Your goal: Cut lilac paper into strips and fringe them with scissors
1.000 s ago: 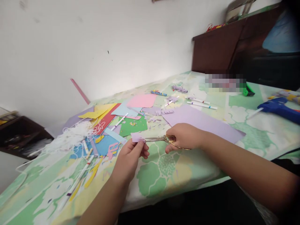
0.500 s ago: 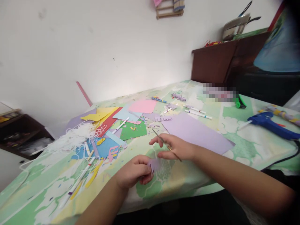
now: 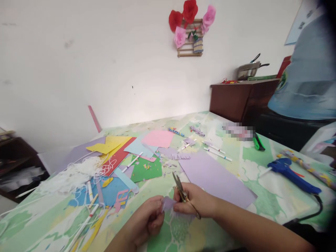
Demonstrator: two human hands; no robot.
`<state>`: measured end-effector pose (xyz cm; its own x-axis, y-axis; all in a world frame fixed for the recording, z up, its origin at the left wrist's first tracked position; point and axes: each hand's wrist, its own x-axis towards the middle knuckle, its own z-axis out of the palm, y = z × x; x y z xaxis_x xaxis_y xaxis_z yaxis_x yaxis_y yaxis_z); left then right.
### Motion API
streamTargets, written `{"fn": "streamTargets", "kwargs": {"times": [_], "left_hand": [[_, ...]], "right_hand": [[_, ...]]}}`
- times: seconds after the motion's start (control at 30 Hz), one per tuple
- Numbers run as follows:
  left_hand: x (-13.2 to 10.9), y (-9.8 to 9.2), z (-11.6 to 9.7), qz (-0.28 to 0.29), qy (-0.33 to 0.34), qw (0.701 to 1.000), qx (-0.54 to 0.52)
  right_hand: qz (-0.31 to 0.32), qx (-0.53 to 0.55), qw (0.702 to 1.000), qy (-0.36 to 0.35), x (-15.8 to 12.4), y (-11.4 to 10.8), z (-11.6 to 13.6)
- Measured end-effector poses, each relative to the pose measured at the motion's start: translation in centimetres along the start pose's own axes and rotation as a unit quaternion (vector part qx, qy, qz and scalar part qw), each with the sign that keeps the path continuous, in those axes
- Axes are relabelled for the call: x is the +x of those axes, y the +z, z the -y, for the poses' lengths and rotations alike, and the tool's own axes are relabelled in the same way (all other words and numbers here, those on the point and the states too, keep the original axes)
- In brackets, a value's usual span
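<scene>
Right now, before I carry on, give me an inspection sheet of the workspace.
Surface: green-and-white patterned tablecloth, paper scraps on it.
Job's things: small purple paper, scissors.
Clutter: coloured sheets, white string, markers, blue glue gun.
Hands: left hand pinches the small purple paper; right hand holds the scissors.
Cables: black cable from the glue gun's handle.
Surroundings: white wall with paper flowers; dark brown cabinet at right.
</scene>
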<state>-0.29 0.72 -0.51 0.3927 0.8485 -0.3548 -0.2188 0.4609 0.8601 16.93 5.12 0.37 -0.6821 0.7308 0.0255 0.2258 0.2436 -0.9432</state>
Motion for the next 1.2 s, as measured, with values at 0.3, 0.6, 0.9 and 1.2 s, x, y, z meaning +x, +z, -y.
{"fn": "streamTargets", "kwargs": {"times": [0.3,0.6,0.9,1.2], "left_hand": [[0.8,-0.9,-0.7,-0.184,0.138,0.936,0.267],[0.6,2.1,-0.9,-0.094,0.156,0.699,0.692],[4.2,6.1,-0.6,0.007,0.239,0.586,0.774],[7.0,6.5,-0.7,-0.011,0.193,0.621,0.760]], "right_hand": [[-0.270,-0.395,0.871,0.115,7.7,-13.4,0.1],[-0.235,-0.482,0.803,0.259,1.5,-13.4,-3.9],[-0.238,-0.537,0.740,0.328,-3.9,-11.0,-5.0],[-0.255,-0.527,0.744,0.321,-5.9,-9.8,-4.9]]}}
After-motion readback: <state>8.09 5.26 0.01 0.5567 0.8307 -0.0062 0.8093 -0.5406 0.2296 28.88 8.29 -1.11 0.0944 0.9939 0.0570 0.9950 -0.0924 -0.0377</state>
